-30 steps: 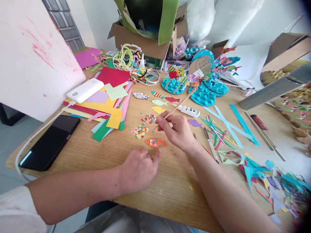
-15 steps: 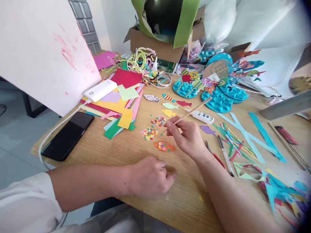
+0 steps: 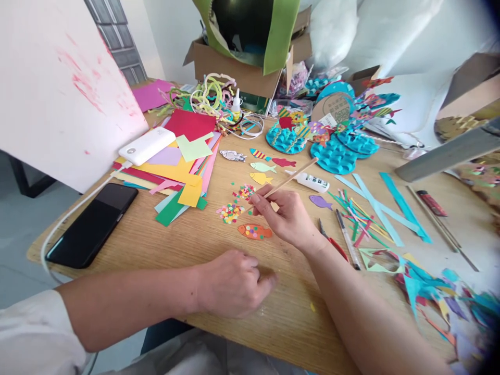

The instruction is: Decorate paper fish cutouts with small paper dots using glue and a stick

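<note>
A thin wooden stick is pinched in my right hand, slanting down to the left. Its lower tip is at the right edge of a pile of colourful paper dots. Beyond that lies a second pile of smaller paper bits. An orange paper fish with several dots on it lies just below the tip. My left hand rests on the table as a loose fist, nearer to me than the fish; nothing shows in it.
Several paper fish, including a yellow one, and a glue bottle lie beyond my right hand. Left are a phone, a power bank and coloured paper. Right are a pen, paper strips and scraps.
The view has turned slightly right, so everything sits farther left in the picture. The stick's tip has moved a little closer to the dot pile. My left hand stays in a loose fist.
</note>
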Demonstrator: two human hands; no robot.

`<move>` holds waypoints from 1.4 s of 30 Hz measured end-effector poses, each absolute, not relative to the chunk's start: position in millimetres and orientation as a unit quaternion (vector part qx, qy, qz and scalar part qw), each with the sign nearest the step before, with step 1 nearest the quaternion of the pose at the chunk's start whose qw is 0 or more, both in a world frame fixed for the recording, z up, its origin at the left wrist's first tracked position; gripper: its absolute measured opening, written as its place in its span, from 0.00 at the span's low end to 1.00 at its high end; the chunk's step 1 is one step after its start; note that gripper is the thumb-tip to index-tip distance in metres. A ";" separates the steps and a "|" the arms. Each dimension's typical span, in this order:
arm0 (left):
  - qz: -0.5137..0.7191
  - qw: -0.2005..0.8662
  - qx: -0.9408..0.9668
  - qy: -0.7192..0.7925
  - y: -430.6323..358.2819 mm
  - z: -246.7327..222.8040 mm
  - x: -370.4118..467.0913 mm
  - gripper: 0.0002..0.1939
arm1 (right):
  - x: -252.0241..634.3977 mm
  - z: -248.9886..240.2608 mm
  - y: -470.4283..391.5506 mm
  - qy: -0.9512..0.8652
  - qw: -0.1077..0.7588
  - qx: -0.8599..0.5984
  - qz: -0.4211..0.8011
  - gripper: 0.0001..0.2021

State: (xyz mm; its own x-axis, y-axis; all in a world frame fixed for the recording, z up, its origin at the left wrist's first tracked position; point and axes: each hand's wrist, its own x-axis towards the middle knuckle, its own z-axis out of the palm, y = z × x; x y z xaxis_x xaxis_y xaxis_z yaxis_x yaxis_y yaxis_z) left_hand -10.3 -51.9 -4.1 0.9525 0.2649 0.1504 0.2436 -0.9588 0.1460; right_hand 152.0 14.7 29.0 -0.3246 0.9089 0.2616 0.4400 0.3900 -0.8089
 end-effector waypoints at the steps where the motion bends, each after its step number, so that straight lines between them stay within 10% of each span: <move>1: 0.087 0.057 0.986 0.131 -51.8 -4.7 -10.3 0.14 | 152.2 29.1 14.7 -0.748 0.367 -0.450 0.323 0.21; 42: 0.041 0.040 0.934 0.353 -53.8 2.8 -5.1 0.18 | 140.5 16.6 7.4 -0.787 0.373 -0.412 0.269 0.17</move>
State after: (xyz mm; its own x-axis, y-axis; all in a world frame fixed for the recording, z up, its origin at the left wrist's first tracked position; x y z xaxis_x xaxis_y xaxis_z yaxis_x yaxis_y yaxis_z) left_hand -5.1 -53.8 2.8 0.7476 0.6624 0.0477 0.6560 -0.7478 0.1027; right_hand 140.5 7.4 16.6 -0.3822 0.8488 0.3654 0.4478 0.5160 -0.7302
